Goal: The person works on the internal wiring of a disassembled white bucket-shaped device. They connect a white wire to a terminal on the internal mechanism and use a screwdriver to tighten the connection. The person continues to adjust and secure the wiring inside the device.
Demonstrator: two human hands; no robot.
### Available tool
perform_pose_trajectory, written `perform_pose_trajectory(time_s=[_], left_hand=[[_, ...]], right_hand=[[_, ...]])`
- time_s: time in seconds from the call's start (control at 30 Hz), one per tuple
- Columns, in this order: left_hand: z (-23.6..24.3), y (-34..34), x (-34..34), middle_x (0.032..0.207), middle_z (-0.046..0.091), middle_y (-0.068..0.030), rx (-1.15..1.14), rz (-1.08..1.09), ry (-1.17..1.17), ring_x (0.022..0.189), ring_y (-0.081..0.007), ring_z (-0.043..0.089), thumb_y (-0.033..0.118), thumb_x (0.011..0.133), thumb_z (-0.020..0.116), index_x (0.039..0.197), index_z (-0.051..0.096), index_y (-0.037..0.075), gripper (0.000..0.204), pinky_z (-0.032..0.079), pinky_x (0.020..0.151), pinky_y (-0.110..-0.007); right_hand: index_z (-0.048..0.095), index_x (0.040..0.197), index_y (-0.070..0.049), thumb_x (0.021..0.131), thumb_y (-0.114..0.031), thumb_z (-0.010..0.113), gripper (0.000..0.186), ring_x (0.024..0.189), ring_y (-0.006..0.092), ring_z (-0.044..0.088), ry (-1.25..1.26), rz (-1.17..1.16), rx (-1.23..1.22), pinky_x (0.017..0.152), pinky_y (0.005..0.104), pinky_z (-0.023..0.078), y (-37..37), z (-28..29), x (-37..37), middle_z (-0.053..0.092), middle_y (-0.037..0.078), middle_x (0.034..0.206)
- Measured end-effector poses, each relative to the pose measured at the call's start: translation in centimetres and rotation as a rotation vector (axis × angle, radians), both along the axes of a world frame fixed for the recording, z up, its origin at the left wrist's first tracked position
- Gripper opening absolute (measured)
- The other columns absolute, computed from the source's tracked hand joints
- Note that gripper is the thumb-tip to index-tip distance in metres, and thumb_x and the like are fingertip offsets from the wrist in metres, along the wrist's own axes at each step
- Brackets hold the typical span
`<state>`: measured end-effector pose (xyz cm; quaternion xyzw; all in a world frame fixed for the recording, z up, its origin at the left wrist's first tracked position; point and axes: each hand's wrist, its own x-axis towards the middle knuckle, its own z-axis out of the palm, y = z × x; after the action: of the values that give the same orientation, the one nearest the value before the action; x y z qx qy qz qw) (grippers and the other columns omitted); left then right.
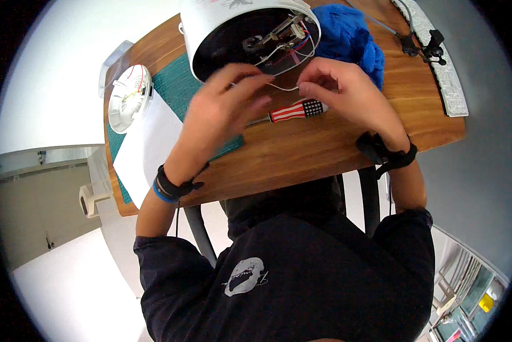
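My right hand (pixel 344 91) pinches a thin white cord (pixel 283 88) just below a white cylindrical appliance (pixel 222 12), which lies on its side with its dark open end showing a metal mechanism and several wires. My left hand (pixel 227 105), smeared by motion, is at the other stretch of cord, its fingers bent; whether it grips the cord is unclear. Under my hands lies a screwdriver (pixel 287 113) with a red, white and dark patterned handle and a metal shaft.
A wooden table (pixel 421 119) holds a green cutting mat (pixel 167 77), white paper (pixel 145 148), a white round part with wires (pixel 128 100) at left and a blue cloth (pixel 358 45) behind my right hand. A white strip (pixel 455 97) with a black clip (pixel 433 51) lies along the right edge.
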<state>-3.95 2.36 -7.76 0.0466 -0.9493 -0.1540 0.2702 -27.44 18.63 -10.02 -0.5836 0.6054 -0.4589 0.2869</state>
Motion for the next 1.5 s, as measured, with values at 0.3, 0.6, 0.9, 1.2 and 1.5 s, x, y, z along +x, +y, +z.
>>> perform_pose_trajectory(time_s=[0.3,0.6,0.9,1.2,1.5], left_hand=[[-0.5,0.9,0.2,0.102,0.076,-0.0170,0.289,-0.095,-0.090,0.089,-0.0392,0.074,0.008,0.100,0.078,0.114,0.074,0.003,0.016,0.059,0.076,-0.042],[-0.5,-0.6,1.0,0.104,0.076,-0.0114,0.065,0.001,0.157,0.103,-0.0359,0.072,0.007,0.093,0.082,0.105,0.074,0.004,0.014,0.059,0.084,-0.044],[0.1,-1.3,1.5,0.122,0.075,-0.0067,-0.131,0.121,0.242,0.126,-0.0337,0.068,0.005,0.082,0.086,0.098,0.076,0.007,0.019,0.053,0.105,-0.047],[1.4,-1.4,2.2,0.133,0.074,-0.0078,-0.276,0.178,0.293,0.140,-0.0394,0.062,0.004,0.081,0.088,0.098,0.077,0.006,0.020,0.052,0.111,-0.050],[1.1,-2.4,2.2,0.145,0.071,-0.0091,-0.180,0.156,0.163,0.154,-0.0495,0.049,0.002,0.087,0.085,0.100,0.077,0.004,0.016,0.049,0.120,-0.056]], right_hand=[[0.074,0.111,-0.002,0.100,-0.014,0.080,0.017,0.090,0.0234,0.079,0.133,0.054,0.037,0.081,0.0355,0.061,0.7,2.3,2.0,0.079,0.012,0.099],[0.074,0.109,-0.004,0.102,-0.012,0.069,0.011,0.101,0.0380,0.072,0.395,0.502,-0.105,0.091,0.0479,0.058,-0.2,-0.7,5.8,0.072,0.016,0.108],[0.068,0.126,0.002,0.098,-0.007,0.062,0.031,0.125,0.0367,0.069,0.746,0.446,-0.282,0.105,0.0489,0.055,-7.4,-4.8,13.7,0.070,0.026,0.127],[0.072,0.129,0.000,0.098,-0.009,0.059,0.034,0.128,0.0343,0.070,0.873,0.141,-0.743,0.113,0.0493,0.051,-10.9,-6.9,15.6,0.072,0.027,0.131],[0.069,0.121,0.000,0.099,-0.010,0.067,0.024,0.116,0.0343,0.072,0.847,0.488,-0.103,0.097,0.0436,0.060,-6.2,-1.7,13.3,0.071,0.021,0.128]])
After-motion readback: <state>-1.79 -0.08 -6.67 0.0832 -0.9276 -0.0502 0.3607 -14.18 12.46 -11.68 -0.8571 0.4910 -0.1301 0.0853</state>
